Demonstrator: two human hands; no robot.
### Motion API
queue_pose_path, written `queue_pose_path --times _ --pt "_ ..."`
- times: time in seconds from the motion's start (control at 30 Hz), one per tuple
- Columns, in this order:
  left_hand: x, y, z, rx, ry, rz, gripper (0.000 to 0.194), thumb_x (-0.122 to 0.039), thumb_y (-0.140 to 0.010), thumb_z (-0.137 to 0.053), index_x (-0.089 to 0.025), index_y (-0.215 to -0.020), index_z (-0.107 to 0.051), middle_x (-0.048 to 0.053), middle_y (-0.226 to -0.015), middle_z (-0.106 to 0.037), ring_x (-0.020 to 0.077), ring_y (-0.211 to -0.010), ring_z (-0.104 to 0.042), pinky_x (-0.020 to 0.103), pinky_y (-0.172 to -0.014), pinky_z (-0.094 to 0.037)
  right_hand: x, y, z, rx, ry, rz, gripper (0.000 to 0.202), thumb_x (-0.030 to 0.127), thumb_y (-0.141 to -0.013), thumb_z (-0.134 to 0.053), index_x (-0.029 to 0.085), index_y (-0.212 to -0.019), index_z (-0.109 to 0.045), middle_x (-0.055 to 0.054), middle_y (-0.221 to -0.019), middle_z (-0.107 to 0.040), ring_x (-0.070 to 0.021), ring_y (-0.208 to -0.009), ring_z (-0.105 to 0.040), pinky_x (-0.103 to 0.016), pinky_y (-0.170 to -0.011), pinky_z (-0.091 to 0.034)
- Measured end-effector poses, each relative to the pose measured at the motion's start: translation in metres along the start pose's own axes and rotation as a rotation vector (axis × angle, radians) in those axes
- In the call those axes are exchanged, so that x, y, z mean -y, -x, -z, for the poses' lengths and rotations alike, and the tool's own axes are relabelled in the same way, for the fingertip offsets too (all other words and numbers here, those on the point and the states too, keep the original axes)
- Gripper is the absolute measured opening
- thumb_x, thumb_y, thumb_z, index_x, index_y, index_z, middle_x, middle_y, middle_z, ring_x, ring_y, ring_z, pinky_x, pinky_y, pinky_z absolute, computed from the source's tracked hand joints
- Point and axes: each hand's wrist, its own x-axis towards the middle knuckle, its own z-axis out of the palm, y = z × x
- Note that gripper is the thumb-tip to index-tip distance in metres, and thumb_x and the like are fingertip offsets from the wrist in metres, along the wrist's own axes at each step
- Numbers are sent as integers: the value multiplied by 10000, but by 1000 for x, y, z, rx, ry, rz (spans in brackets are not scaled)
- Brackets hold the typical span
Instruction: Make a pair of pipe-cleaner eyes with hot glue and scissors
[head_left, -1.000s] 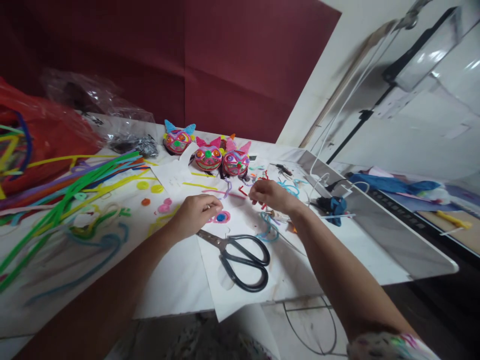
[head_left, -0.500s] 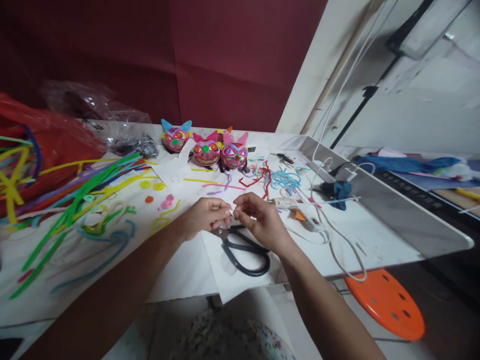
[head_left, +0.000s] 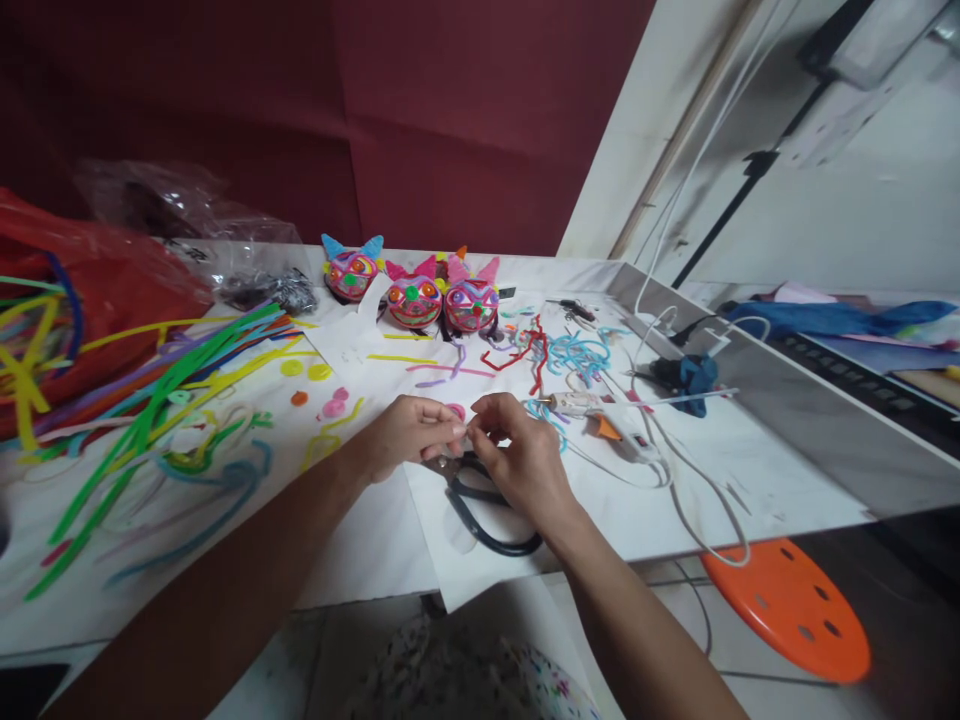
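Observation:
My left hand (head_left: 409,432) and my right hand (head_left: 519,450) meet above the near edge of the table, thumbs and forefingers pinched together. Whatever lies between the fingertips is too small and too covered to make out. Directly below them are black-handled scissors (head_left: 491,540) on a white paper sheet (head_left: 448,570), their blades partly hidden by my left hand. A pink round piece (head_left: 455,411) shows just behind the fingertips. Beyond stand cat-like heads with coloured ears: one blue-eared (head_left: 352,270), two pink-eared (head_left: 412,295).
At left, green pipe cleaners (head_left: 142,430) lie beside a red plastic bag (head_left: 90,270). Red pieces (head_left: 536,350) and blue curls (head_left: 577,352) sit behind my right hand. A glue gun (head_left: 626,440) with a white cord is at right. An orange stool (head_left: 795,610) stands below.
The view has shifted slightly. My fingertips have drawn closer together, and the white bit seen between them earlier is now mostly covered. The pink round piece behind them now shows.

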Motion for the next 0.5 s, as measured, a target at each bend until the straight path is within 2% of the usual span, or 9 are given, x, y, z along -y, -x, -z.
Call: queue_pose_path --times 0.13,0.27,0.37,0.5 --pt "0 -1 -3 -60 42 6 274 -395 -612 -727 -139 -682 -659 -18 -540 -578 49 -444 -339 202 -456 -225 1 2 -2 -18 -70 -37 77 232 -844 -558 224 -917 -581 -12 -779 -713 -133 -616 -645 -235 -606 -502" --pt "0 -3 -4 -110 58 -3 234 -341 -587 -700 -141 -703 -664 5 -592 -636 51 -453 -370 197 -452 -243 -2 3 -3 1 -264 -199 161 312 -809 -604 207 -928 -631 -37 -804 -726 -147 -643 -657 -242 -580 -508" --pt "-2 -2 -5 -119 56 -14 236 -344 -582 -688 -143 -705 -672 4 -592 -642 54 -454 -383 199 -453 -267 -4 3 -3 29 -300 -270 180 353 -764 -644 196 -849 -668 -9 -708 -680 -126 -554 -572 -224 -494 -441" --pt "-5 0 -7 -134 7 -29 192 -320 -557 -660 -153 -650 -681 -2 -577 -641 63 -464 -417 199 -454 -296 -4 3 -3 46 -298 -261 156 341 -773 -627 192 -740 -658 23 -598 -602 -106 -501 -490 -216 -467 -379"
